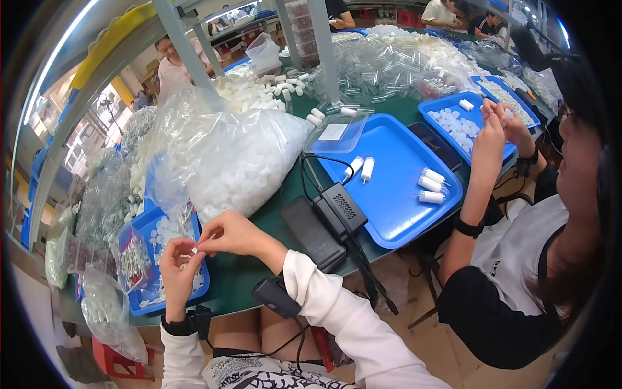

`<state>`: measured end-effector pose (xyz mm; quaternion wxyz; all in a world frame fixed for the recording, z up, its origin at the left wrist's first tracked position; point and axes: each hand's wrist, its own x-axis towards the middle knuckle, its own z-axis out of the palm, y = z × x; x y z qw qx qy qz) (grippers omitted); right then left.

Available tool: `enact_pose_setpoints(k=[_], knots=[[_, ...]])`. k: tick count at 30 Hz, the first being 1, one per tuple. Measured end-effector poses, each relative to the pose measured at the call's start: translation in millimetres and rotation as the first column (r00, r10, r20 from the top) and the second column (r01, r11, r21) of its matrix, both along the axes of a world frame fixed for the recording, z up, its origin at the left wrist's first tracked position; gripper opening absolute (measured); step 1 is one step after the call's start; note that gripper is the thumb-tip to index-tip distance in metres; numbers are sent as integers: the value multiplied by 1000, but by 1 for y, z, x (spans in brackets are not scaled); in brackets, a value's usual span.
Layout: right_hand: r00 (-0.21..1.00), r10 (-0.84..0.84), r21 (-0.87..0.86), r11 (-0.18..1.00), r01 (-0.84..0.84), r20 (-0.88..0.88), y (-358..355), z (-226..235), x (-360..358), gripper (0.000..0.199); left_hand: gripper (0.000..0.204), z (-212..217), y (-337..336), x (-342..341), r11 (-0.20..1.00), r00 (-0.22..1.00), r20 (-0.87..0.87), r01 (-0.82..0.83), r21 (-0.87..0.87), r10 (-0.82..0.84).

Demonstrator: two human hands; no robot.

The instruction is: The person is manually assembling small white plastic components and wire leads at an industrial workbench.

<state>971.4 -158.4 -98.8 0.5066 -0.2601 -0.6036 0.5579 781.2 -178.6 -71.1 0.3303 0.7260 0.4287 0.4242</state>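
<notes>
clear plastic bag (227,155) of white caps.

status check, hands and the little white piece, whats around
Left hand and right hand pinch a small white cap together, fingertips meeting. Small blue tray of white parts beneath. Big clear bag of caps close behind, black power adapter to the right.

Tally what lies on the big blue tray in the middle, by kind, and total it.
On the big blue tray:
White capped tubes, left pair: 2
White capped tubes, right cluster: 3
Clear plastic lid on its far corner: 1
Total: 6
</notes>
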Motion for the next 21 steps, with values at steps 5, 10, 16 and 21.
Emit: enact_pose_setpoints(k=[5, 10, 16, 21], knots=[[999, 34, -46, 998, -34, -9, 0, 3, 1, 17, 17, 0, 4, -6, 1000, 999, -51, 0, 9, 0], [1000, 24, -79, 997, -25, -17, -4, 3, 0, 20, 14, 1, 2, -5, 999, 999, -7, -42, -18, 42], [998, 36, -94, 995, -40, -44, 2, -8, 1, 16, 11, -6, 4, 0, 1000, 999, 24, -24, -16, 25], [998, 13, -103, 994, -19, -59, 5, -10, -2, 15, 13, -10, 9, -3, 999, 998, -60, -15, 31, 17]])
